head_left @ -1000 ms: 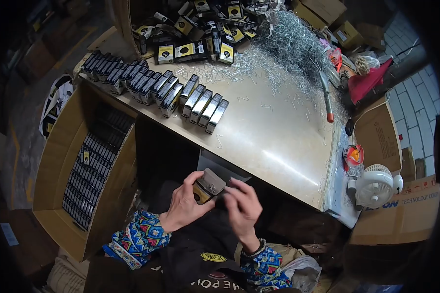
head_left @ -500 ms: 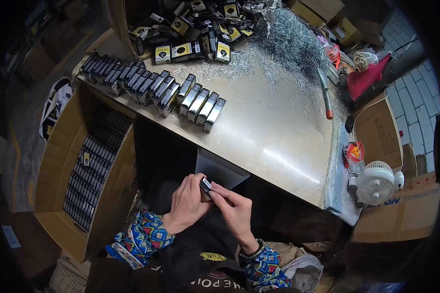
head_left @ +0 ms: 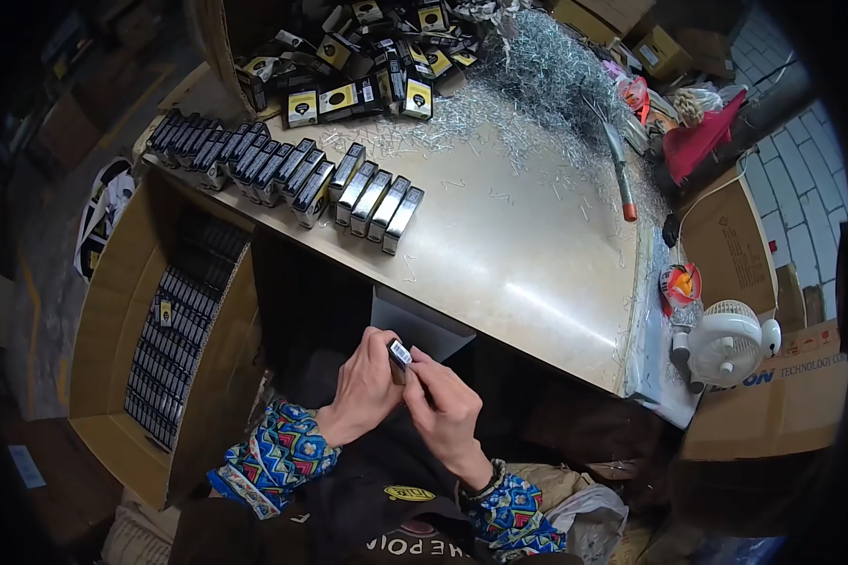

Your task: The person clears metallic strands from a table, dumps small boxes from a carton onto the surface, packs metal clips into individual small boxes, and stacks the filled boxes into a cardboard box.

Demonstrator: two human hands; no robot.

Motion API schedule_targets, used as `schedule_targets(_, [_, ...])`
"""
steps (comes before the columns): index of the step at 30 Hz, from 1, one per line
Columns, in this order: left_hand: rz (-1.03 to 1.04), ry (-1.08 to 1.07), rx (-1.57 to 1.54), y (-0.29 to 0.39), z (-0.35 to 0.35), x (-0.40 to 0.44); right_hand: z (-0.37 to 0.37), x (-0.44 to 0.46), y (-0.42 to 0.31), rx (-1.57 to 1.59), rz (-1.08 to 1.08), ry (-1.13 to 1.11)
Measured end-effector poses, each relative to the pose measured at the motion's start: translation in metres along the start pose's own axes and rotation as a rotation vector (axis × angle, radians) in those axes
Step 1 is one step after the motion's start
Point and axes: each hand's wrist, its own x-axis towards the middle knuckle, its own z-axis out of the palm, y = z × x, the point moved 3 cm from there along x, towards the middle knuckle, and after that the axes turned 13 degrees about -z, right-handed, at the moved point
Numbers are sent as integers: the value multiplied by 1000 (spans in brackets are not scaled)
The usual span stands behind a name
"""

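A small black box (head_left: 399, 352) with a white barcode label on its end is held between my two hands, below the table's front edge. My left hand (head_left: 361, 388) wraps round its left side, fingers closed. The thumb and fingers of my right hand (head_left: 446, 411) pinch at the box's right lower side; what the fingertips touch there is partly hidden. On the table beyond, similar small boxes stand in a slanting row, the nearest with a silvery side (head_left: 402, 220) facing up.
Loose yellow-and-black boxes (head_left: 337, 98) pile up at the back beside a heap of thin wire hooks (head_left: 556, 80). An orange-ended tool (head_left: 628, 209) lies right. A carton (head_left: 113, 330) with rows of boxes stands left of the table (head_left: 499, 273). A white fan (head_left: 725, 344) is far right.
My right hand has shifted slightly, its thumb and fingers moving lower along the box. The left hand keeps its hold. The whole view has shifted a little.
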Motion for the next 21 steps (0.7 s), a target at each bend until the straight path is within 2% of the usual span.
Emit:
schedule_targets(4, [-130,-193,-218,24,1,12,-13,6,1,-221,-331,18])
schedule_targets(6, [169,-194,-203,41,1,34,-39,19,19,-170,-189,37])
schedule_targets(7, [180,-176,-200,50,-1,49,-48,28,24,-168,-209,40])
schedule_targets(9, [341,145,409,74,-13,84,-67,48,37,-154,-86,214])
schedule_targets(11, [252,259,785,74,-24,125,-71,69,50,-204,-147,181])
schedule_targets(12, [265,282,789,75,-34,135,-71,83,61,-257,-190,138])
schedule_targets(14, [376,205,520,66,-62,151,-65,110,87,-363,-256,62])
schedule_targets(17, [475,134,560,50,-97,212,-30,175,138,-534,-348,-69])
schedule_targets(19, [488,87,812,48,-99,259,12,220,160,-662,-487,-127])
schedule_targets(20, [505,101,814,50,-95,278,30,239,164,-731,-550,-152])
schedule_targets(21, [429,154,804,53,-88,299,42,255,168,-807,-608,-178])
